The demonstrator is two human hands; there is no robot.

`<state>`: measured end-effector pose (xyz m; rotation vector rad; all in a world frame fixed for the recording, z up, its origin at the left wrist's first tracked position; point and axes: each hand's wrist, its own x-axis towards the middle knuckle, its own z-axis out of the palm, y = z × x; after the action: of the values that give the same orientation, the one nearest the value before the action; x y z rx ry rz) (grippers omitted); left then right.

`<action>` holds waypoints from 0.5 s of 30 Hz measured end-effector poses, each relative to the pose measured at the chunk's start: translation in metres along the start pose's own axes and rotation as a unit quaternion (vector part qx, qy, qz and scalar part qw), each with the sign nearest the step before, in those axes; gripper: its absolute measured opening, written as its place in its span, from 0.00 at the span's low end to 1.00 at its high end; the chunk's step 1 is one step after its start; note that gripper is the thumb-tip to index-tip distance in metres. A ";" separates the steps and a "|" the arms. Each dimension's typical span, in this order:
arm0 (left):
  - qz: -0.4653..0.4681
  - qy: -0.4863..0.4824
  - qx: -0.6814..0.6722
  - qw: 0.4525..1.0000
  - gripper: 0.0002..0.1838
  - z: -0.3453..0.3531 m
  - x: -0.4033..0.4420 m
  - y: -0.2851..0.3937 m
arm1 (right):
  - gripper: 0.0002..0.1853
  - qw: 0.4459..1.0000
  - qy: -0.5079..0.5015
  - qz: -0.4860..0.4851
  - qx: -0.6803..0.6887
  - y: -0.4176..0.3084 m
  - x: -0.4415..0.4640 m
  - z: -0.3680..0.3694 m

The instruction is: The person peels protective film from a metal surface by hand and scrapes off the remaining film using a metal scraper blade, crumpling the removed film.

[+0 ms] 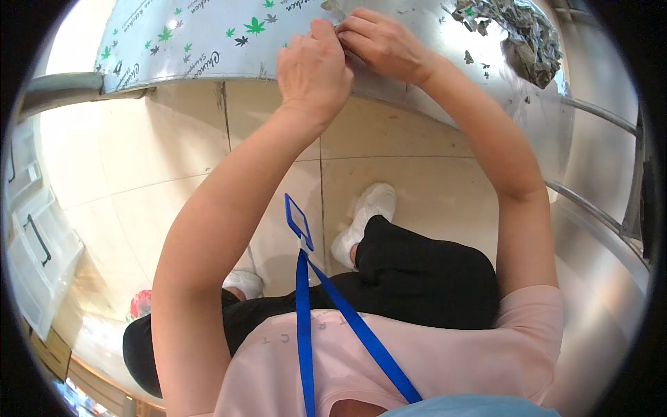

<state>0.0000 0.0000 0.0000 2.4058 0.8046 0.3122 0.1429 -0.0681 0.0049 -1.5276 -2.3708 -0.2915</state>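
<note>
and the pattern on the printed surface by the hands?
Printed surface: green and dark leaf shapes, plus lettering; best in head view.

Left hand [315, 73], right hand [383, 47]: fingertips bunched together; anything pinched between them hidden from me. Printed covering [208, 43]: far edge cut off; some script too small to read. Crumpled scraps [529, 59]: far end cropped. Blue-framed badge [298, 222]: slanted, face unreadable. Shirt lettering [284, 339]: faint, part-hidden near the lanyard [303, 330]. Left shoe [244, 282]: largely hidden by arm [208, 215] and trousers [431, 274]. Red-patterned item [140, 304]: mostly covered, unidentifiable. Clear box [43, 254]: contents indistinct. Pale-blue item [479, 406]: cropped below.
</note>
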 end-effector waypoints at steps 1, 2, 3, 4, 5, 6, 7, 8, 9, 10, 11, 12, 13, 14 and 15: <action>0.004 0.005 -0.007 1.000 0.15 0.001 0.001 -0.001 | 0.05 1.000 0.006 -0.004 -0.002 0.000 0.000 0.000; 0.008 0.009 -0.013 1.000 0.15 0.002 0.001 -0.002 | 0.05 1.000 0.011 -0.007 -0.004 -0.001 0.001 0.001; 0.005 0.027 -0.015 1.000 0.14 -0.001 0.006 -0.005 | 0.05 0.999 0.033 -0.012 -0.006 0.002 0.006 0.004; -0.008 0.028 -0.036 0.999 0.14 0.000 0.004 -0.004 | 0.05 1.000 0.030 -0.008 0.005 -0.001 0.005 0.002; -0.018 0.030 -0.054 0.998 0.14 0.000 0.004 -0.004 | 0.05 0.999 0.032 -0.005 0.013 -0.002 0.005 0.002; -0.021 0.022 -0.069 0.997 0.15 0.000 0.004 -0.006 | 0.04 0.998 0.023 0.031 0.047 -0.004 0.003 0.004; -0.021 0.017 -0.078 0.997 0.16 -0.003 0.005 -0.009 | 0.04 0.994 0.022 0.067 0.079 -0.003 0.003 0.007; -0.022 0.009 -0.091 0.996 0.17 -0.004 0.005 -0.013 | 0.04 0.988 0.016 0.103 0.112 -0.005 0.001 0.010; -0.020 0.003 -0.089 0.996 0.17 -0.005 0.006 -0.016 | 0.05 0.973 0.038 0.179 0.138 -0.011 0.002 0.006; -0.019 -0.004 -0.088 0.996 0.17 -0.006 0.008 -0.018 | 0.05 0.952 0.058 0.253 0.163 -0.020 0.006 -0.002; -0.017 -0.009 -0.086 0.996 0.17 -0.006 0.011 -0.022 | 0.06 0.924 0.080 0.325 0.185 -0.026 0.007 -0.008; 0.005 0.014 -0.062 0.998 0.16 -0.004 0.014 -0.027 | 0.07 0.915 0.044 0.352 0.190 -0.030 0.005 -0.007; -0.008 -0.005 -0.093 0.996 0.16 -0.003 0.015 -0.030 | 0.08 0.905 0.005 0.379 0.195 -0.035 0.001 -0.005; -0.019 -0.023 -0.123 0.992 0.16 -0.002 0.017 -0.033 | 0.09 0.892 -0.032 0.403 0.200 -0.039 -0.002 -0.004; -0.030 -0.040 -0.152 0.987 0.16 -0.003 0.019 -0.034 | 0.11 0.879 -0.058 0.431 0.196 -0.043 -0.002 -0.002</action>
<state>-0.0029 0.0351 -0.0168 2.0927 0.7349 0.2886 0.1048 -0.0884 0.0054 -2.1969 -1.4441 0.4647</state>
